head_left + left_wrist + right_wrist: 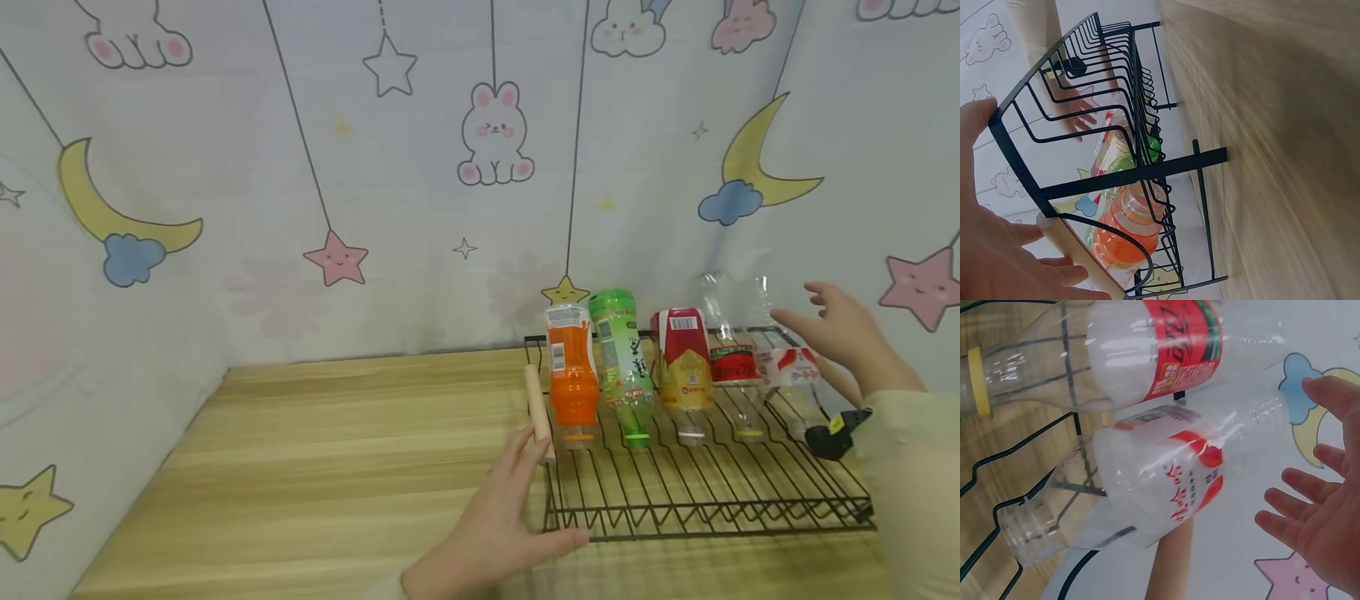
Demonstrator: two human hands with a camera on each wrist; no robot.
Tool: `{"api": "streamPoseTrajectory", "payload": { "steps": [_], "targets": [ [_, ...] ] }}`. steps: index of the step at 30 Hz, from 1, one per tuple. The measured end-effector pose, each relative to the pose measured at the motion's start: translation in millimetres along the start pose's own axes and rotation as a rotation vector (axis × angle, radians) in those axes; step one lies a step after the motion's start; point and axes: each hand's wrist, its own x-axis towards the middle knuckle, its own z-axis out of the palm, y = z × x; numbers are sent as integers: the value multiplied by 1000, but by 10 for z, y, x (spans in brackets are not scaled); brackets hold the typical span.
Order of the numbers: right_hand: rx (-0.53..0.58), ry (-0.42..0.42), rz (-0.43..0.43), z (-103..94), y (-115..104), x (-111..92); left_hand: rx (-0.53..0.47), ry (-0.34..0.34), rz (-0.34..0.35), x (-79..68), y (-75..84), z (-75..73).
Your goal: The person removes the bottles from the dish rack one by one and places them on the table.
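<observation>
Rack (1097,182) is standing on worktop (360,467) w/ clear bottle (1160,469) lying at its R end; R hand (847,333) is hovering beside it, fingers spread, empty; L hand (495,533), fingers extended, is touching wooden handle (536,404), prob. best steadying w/o tipping.

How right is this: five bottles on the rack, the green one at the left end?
Not quite: the orange bottle is at the left end, the green bottle second, as the head view shows. Five on the rack is right.
</observation>
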Motion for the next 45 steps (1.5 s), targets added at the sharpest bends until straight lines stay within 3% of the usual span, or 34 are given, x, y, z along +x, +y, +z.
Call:
{"api": "streamPoseTrajectory", "payload": {
  "steps": [7, 14, 18, 29, 45],
  "targets": [
    [20, -98, 64, 60, 195, -20, 7, 5, 0, -8, -25, 3],
    [130, -133, 156, 208, 333, -36, 16, 17, 16, -12, -51, 28],
    [81, -168, 124, 216, 355, -63, 15, 13, 14, -20, -56, 51],
    [-57, -168, 125, 277, 408, -37, 16, -11, 12, -16, -63, 74],
    [-48, -152, 120, 349, 418, 16, 27, -3, 13, -26, -68, 34]
  ]
}}
